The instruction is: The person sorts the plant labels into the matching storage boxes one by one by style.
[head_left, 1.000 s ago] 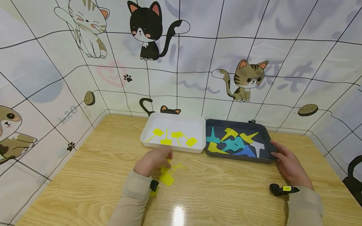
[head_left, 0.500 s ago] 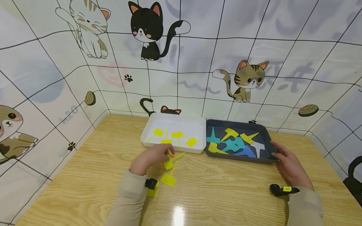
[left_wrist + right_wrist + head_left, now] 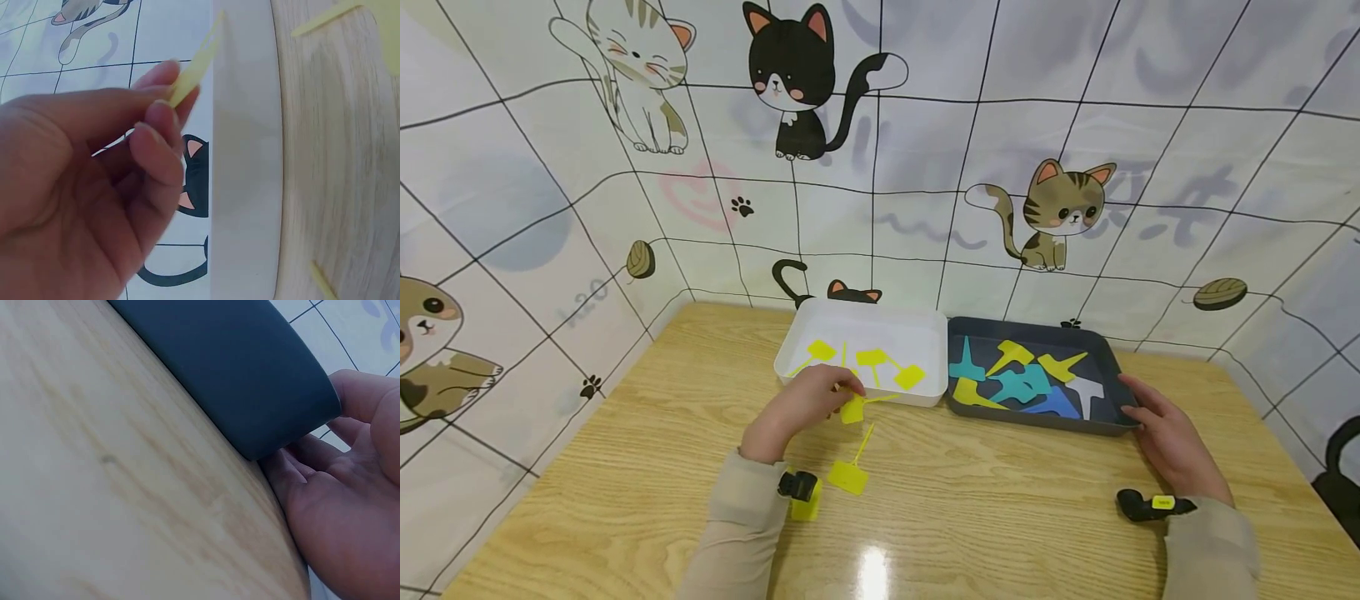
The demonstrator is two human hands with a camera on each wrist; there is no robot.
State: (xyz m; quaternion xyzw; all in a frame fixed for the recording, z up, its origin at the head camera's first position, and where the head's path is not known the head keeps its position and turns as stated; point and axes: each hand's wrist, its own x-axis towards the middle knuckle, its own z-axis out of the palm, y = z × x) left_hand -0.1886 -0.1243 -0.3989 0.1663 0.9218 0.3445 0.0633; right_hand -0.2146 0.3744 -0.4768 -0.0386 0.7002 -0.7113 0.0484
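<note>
My left hand [image 3: 801,408] pinches a yellow plant label [image 3: 852,411] between thumb and fingers, just above the front wall of the white tray [image 3: 901,398]. In the left wrist view the same label [image 3: 195,74] points up from the fingertips, overlapping the tray wall. Several yellow labels [image 3: 872,358] lie inside the white tray. My right hand [image 3: 1176,442] grips the right end of the dark grey tray [image 3: 1037,421], thumb at its rim and fingers low against its side. Inside this tray are several T-shaped plant labels, teal [image 3: 1018,385], yellow, blue and white.
On the wooden table [image 3: 985,508], one yellow label [image 3: 848,477] lies in front of the white tray. Another yellow label [image 3: 806,508] sits beside my left wrist, partly covered by the wrist camera. A cat-patterned wall covering [image 3: 917,225] stands behind the trays.
My left hand has lifted a yellow label from those on the table and carried it up toward the white tray. The right hand stays at the dark tray.
</note>
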